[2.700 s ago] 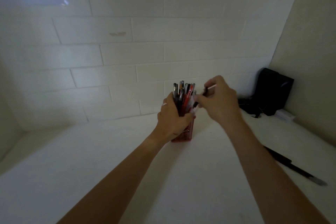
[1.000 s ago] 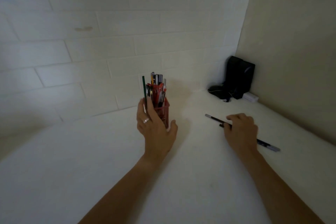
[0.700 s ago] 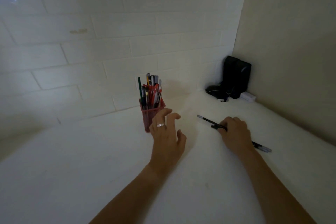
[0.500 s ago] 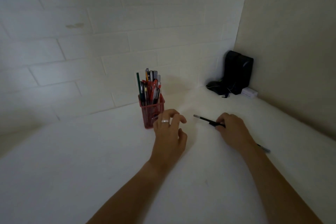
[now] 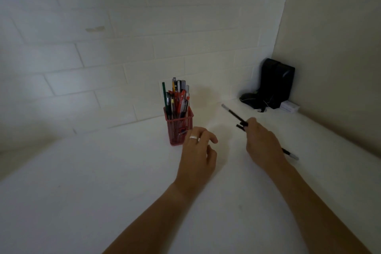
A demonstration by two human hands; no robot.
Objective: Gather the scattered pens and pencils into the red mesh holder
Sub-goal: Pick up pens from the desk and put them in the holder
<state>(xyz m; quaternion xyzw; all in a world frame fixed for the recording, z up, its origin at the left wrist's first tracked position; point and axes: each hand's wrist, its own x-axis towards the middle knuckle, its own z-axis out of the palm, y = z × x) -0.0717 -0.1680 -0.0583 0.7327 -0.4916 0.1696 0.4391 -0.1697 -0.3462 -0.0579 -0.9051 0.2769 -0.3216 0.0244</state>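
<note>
The red mesh holder [image 5: 180, 130] stands upright on the white table near the back wall, packed with several pens and pencils [image 5: 177, 97]. My left hand [image 5: 199, 150] hovers just right of the holder with loosely curled fingers, holding nothing, a ring on one finger. My right hand [image 5: 262, 143] grips two black pens [image 5: 234, 114]; one silver-tipped end points up and left toward the holder, another tip sticks out behind the hand at the lower right.
A black device [image 5: 275, 83] with cables and a small white box [image 5: 288, 107] sit in the back right corner. White brick wall behind, beige wall on the right. The white table [image 5: 82, 192] stretches out to the left and front.
My left hand let go of the holder and drew back beside it. My right hand closed on the black pens lying on the table and lifted them toward the holder.
</note>
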